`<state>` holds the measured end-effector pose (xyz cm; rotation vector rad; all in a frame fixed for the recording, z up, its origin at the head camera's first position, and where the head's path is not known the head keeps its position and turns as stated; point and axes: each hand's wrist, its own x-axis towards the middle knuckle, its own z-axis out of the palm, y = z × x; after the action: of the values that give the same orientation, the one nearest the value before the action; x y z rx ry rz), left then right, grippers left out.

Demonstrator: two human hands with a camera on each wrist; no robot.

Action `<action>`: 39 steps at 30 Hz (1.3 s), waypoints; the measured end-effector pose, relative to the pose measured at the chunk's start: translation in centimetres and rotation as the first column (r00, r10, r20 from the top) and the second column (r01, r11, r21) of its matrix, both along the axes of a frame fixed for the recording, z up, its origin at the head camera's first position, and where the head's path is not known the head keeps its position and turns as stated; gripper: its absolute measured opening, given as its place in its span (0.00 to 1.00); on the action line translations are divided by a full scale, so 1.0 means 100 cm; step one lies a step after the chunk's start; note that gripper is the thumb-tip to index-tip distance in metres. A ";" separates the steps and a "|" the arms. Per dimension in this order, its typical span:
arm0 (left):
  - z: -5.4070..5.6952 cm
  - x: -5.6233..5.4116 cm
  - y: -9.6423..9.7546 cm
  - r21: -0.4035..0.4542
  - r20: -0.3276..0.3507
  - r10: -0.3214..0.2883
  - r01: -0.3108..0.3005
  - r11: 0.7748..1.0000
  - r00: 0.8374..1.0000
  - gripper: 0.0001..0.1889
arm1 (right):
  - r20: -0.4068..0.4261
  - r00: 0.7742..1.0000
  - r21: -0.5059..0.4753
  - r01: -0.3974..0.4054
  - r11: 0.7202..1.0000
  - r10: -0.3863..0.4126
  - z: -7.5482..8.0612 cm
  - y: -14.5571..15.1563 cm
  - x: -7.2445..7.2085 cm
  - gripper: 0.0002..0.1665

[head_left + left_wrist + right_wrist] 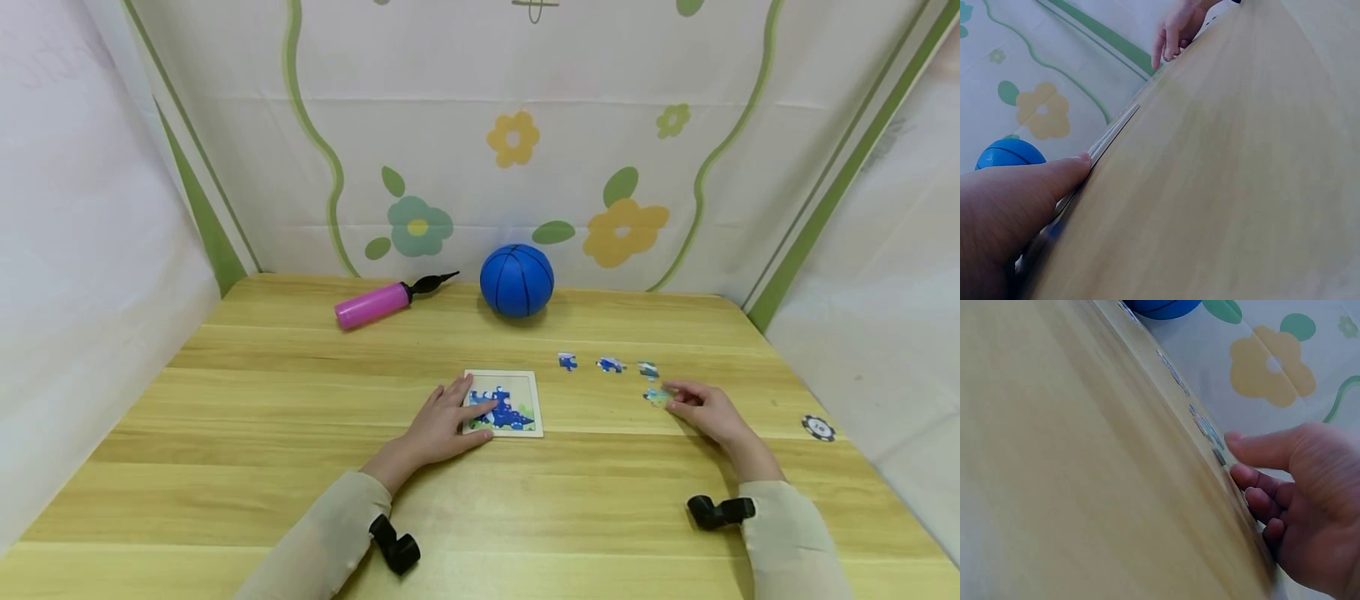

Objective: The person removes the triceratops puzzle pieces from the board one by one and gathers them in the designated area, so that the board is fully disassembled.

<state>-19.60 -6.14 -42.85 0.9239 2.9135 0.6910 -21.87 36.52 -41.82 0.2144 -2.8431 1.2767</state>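
In the head view my left hand (pixel 442 423) rests on a small square puzzle board (pixel 531 385), fingers spread over its left side. Blue and green pieces fill its lower part, showing a dinosaur-like picture. The thumb lies along the board's near edge, also seen in the left wrist view. Farther right, my right hand (pixel 708 412) has its fingertips at a green and light-blue puzzle piece (pixel 657 397). From the right wrist view, thumb and index finger stand apart beside that piece. Just behind lie three more pieces: a grey-green one (pixel 648 370), a blue-white one (pixel 611 365) and another blue one (pixel 567 361).
A blue ball (pixel 517 281) stands at the back of the wooden table (pixel 570 508), by the flowered cloth (pixel 450 142). Left of it lies a pink hand pump (pixel 372 306) with a black nozzle. A round black-and-white chip (pixel 818 428) lies near the right edge.
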 end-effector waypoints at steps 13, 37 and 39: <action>-0.001 0.000 -0.001 0.008 -0.007 0.002 -0.001 1.000 1.000 0.28 | 0.012 0.999 -0.071 -0.045 0.996 0.046 0.031 -0.029 0.002 0.30; 0.000 0.001 0.001 -0.015 0.009 0.017 -0.016 1.000 1.000 0.28 | 0.011 0.963 -0.237 -0.260 0.936 0.270 0.024 -0.179 -0.013 0.25; 0.000 0.001 0.001 -0.020 0.009 0.019 -0.019 1.000 1.000 0.28 | 0.019 0.959 -0.229 -0.271 0.935 0.283 0.021 -0.185 -0.012 0.24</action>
<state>-19.55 -6.05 -42.81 0.8905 2.9191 0.6638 -23.10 17.99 -39.72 0.6034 -2.7517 1.6632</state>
